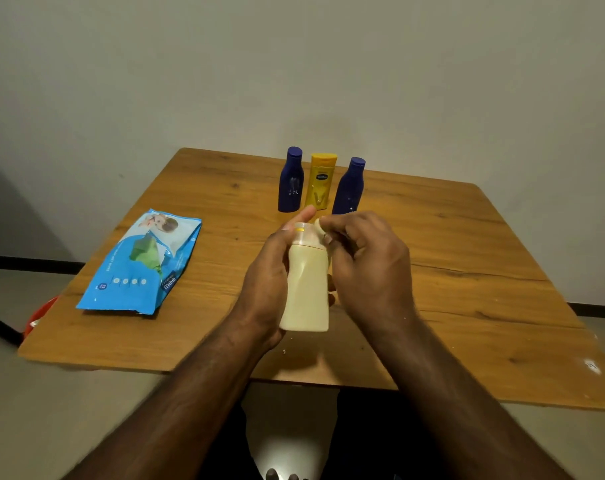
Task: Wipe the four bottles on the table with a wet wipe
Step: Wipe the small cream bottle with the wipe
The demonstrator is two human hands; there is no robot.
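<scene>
Wet wipe pack (140,263), blue, lying flat near the table's (467,271) left edge. Left hand (270,271): fingers curled round the cream bottle (306,289), held upright above the table's near-middle. Right hand (367,265): fingertips pinching a small white piece, apparently a wipe, at the bottle's cap. Toward the far edge, standing close together: dark blue bottle (290,181), yellow bottle (320,181), second dark blue bottle (349,188).

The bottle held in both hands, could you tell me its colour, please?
Pale cream bottle, seen in the head view.
</scene>
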